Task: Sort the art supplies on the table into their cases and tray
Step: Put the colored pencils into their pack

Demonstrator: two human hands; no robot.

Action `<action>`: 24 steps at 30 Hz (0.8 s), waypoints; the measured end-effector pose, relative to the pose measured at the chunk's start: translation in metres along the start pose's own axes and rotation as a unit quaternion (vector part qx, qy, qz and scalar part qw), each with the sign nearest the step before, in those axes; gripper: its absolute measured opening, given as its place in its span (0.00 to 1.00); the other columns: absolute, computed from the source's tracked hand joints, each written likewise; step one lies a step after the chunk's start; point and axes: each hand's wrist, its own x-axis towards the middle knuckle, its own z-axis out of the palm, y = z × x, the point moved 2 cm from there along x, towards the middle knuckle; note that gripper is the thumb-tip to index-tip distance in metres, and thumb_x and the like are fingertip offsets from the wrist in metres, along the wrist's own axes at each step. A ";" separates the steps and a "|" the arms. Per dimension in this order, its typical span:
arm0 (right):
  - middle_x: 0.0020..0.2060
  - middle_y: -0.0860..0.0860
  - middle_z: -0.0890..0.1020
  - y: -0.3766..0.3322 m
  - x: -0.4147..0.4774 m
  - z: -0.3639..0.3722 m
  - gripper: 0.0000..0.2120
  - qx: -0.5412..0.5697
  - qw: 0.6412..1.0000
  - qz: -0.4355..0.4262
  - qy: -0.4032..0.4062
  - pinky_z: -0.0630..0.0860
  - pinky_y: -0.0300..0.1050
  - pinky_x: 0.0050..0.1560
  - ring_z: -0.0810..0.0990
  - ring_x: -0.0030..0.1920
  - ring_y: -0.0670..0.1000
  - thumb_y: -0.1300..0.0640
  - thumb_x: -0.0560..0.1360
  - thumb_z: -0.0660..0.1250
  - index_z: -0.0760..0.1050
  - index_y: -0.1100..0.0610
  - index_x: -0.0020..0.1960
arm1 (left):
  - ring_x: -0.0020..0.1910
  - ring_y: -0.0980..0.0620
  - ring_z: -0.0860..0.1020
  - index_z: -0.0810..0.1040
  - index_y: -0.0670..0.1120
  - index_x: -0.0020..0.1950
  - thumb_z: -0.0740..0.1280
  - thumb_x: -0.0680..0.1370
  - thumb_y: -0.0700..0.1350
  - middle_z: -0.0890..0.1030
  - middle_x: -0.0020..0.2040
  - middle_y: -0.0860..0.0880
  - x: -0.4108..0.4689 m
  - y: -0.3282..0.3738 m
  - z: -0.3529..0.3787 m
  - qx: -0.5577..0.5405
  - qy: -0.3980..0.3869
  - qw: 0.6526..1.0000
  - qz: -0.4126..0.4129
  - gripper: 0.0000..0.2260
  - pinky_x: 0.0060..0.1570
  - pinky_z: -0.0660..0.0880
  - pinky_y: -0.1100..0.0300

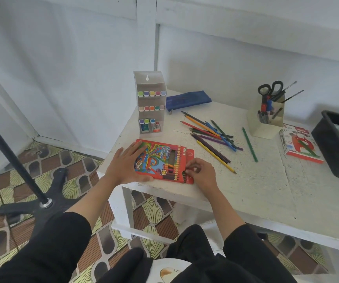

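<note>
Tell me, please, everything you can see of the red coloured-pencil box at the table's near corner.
The red pencil box looks like thin cardboard, printed with a swirling multicoloured pattern, with a window showing pencils inside. It lies flat near the front left corner of the white table. The left hand rests flat on its left part; the right hand pinches at its lower right edge.

— Anything readable on the red pencil box [164, 160]?
— A round white badge [163, 171] with "18", and a curly title, seemingly "Color Pencil", though it is blurred.
— And the pastel box [299, 146] toward the right of the bench [246, 190]?
— Block capitals, probably "OIL PASTELS"; too soft to be sure.
</note>
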 end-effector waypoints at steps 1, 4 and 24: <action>0.39 0.42 0.83 0.000 0.001 0.000 0.13 -0.001 1.000 0.001 -0.002 0.78 0.54 0.48 0.80 0.41 0.49 0.63 0.70 0.73 0.74 0.47 0.37 | 0.77 0.52 0.48 0.51 0.55 0.78 0.45 0.53 0.85 0.49 0.79 0.54 0.000 0.000 0.000 -0.001 0.001 1.000 0.000 0.58 0.74 0.44 0.45; 0.39 0.41 0.82 -0.003 0.002 -0.001 0.14 -0.013 1.000 0.001 -0.007 0.78 0.52 0.50 0.80 0.43 0.43 0.64 0.70 0.72 0.74 0.46 0.36 | 0.77 0.51 0.49 0.51 0.55 0.78 0.45 0.54 0.85 0.50 0.79 0.54 0.000 0.000 -0.001 -0.003 0.004 1.000 0.001 0.58 0.74 0.44 0.45; 0.41 0.56 0.77 0.040 0.001 -0.105 0.07 -0.175 0.970 -0.013 0.170 0.64 0.25 0.37 0.70 0.36 0.45 0.66 0.70 0.72 0.78 0.59 0.46 | 0.77 0.50 0.52 0.54 0.54 0.77 0.45 0.54 0.85 0.52 0.78 0.54 0.002 -0.003 0.001 -0.005 0.018 1.000 0.004 0.57 0.74 0.46 0.43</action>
